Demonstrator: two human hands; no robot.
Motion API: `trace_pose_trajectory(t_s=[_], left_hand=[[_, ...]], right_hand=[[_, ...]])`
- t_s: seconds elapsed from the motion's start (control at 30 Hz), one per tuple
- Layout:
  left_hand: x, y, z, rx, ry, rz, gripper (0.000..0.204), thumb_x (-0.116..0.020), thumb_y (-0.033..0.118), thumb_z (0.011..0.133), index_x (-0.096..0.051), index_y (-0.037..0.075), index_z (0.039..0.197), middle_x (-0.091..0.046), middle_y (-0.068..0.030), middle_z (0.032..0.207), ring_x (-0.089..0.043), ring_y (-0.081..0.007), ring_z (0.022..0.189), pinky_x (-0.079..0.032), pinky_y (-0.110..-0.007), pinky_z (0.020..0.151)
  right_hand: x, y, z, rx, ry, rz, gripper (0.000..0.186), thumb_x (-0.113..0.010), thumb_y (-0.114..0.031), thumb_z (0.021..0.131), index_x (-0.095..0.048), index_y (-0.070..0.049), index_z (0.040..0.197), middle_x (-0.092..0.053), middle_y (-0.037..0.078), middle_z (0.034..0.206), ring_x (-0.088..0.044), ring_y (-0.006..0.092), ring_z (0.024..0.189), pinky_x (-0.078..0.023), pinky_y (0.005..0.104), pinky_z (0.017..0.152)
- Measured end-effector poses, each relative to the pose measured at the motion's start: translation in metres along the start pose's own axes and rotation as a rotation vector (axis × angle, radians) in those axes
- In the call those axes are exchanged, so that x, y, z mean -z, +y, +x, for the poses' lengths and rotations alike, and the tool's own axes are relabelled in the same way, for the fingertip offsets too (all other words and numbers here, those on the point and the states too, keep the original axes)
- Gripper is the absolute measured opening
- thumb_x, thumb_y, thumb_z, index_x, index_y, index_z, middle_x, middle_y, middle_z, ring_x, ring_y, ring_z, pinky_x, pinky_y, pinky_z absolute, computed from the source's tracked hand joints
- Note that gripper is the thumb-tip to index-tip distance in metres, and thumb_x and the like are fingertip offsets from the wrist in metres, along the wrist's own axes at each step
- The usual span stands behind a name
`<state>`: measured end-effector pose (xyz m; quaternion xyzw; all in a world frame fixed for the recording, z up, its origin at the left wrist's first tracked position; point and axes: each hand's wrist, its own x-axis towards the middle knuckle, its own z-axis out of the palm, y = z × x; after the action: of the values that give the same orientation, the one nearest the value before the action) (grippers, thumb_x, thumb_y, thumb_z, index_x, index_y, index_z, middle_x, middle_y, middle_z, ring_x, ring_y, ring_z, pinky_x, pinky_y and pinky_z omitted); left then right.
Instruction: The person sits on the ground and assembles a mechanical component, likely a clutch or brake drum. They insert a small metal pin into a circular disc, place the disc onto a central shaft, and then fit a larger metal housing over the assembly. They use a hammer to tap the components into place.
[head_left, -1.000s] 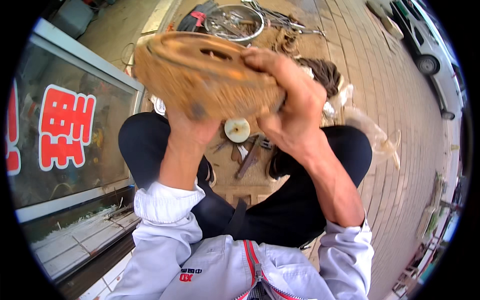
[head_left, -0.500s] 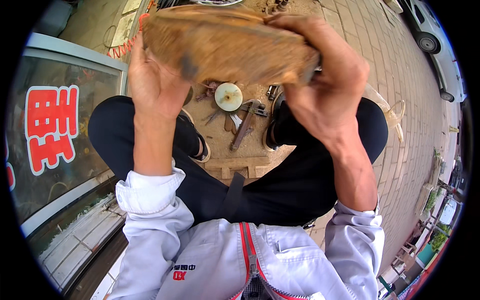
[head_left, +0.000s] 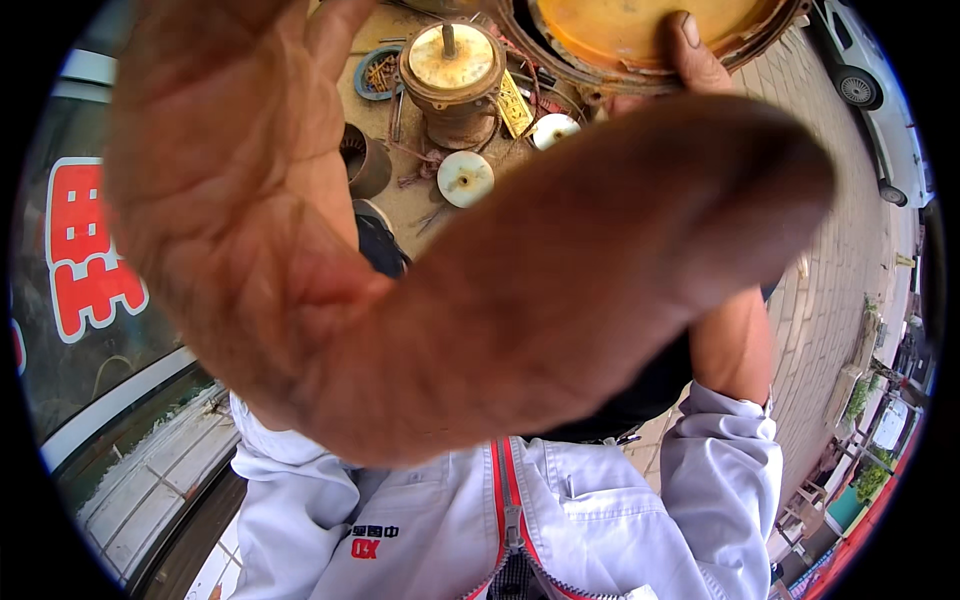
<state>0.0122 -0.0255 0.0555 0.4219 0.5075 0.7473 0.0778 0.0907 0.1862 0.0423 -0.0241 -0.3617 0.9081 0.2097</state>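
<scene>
1. One glass panel (head_left: 95, 250) with red lettering stood at far left, well apart from the upright rusty housing (head_left: 455, 115), whose pale round top carried a short shaft.
2. The left hand (head_left: 300, 290) loomed very large, left of the housing and on its near side. Its thumb was stretched wide from the palm and pointed rightward, with nothing seen in the gap; its fingers ran past the top edge, so whether they gripped anything I could not tell.
3. A dark metal cylinder (head_left: 365, 165), hollow at its mouth, sat just left of the housing, toward the near side.
4. A blue bowl (head_left: 378, 73) of small brassy pieces lay left of the housing, near it.
5. A pale disc (head_left: 466, 180) lay on the ground just in front of the housing.
6. A yellow patterned plate (head_left: 514, 105) was just beside the housing, on its right.
7. A second pale disc (head_left: 555, 130) lay farther right of the housing.
8. A round rusty cover (head_left: 610, 38), orange inside, was held up to the right of the housing.
9. The right hand (head_left: 702, 70) was closed on that cover, thumb over its rim; the left thumb hid much of this hand.
10. A silver car (head_left: 880, 110) stood far right of the housing.
</scene>
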Motion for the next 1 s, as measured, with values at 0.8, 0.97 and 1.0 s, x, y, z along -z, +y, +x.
trace_pose_trajectory(t_s=[0.8,0.97,1.0], left_hand=[[0.112,-0.313,-0.247,1.456,-0.537,0.972,0.031,-0.065,0.015,0.081,-0.076,0.002,0.106,-0.072,-0.0251,0.113,-0.068,-0.0396,0.111,-0.052,-0.042,0.097],[0.079,-0.349,-0.268,1.459,-0.289,0.999,0.035,-0.074,0.019,0.079,-0.075,0.004,0.111,-0.073,-0.0225,0.113,-0.068,-0.0371,0.113,-0.053,-0.043,0.097],[0.072,-0.350,-0.264,1.490,-0.308,1.039,0.037,-0.076,0.021,0.078,-0.075,0.005,0.111,-0.073,-0.0217,0.112,-0.068,-0.0365,0.113,-0.053,-0.044,0.096]], right_hand=[[0.004,-0.038,-0.031,0.311,0.405,-1.919,0.019,-0.058,0.004,0.085,-0.073,0.003,0.098,-0.068,0.025,0.079,-0.068,0.0348,0.070,-0.053,0.0382,0.067],[0.044,-0.048,-0.035,0.204,0.290,-1.883,0.034,-0.070,0.011,0.080,-0.071,0.002,0.112,-0.074,0.013,0.098,-0.070,0.0201,0.092,-0.056,0.0307,0.080],[0.046,-0.050,-0.035,0.161,0.243,-1.934,0.037,-0.072,0.012,0.079,-0.070,0.002,0.115,-0.074,0.012,0.102,-0.071,0.0194,0.096,-0.056,0.0301,0.083]])
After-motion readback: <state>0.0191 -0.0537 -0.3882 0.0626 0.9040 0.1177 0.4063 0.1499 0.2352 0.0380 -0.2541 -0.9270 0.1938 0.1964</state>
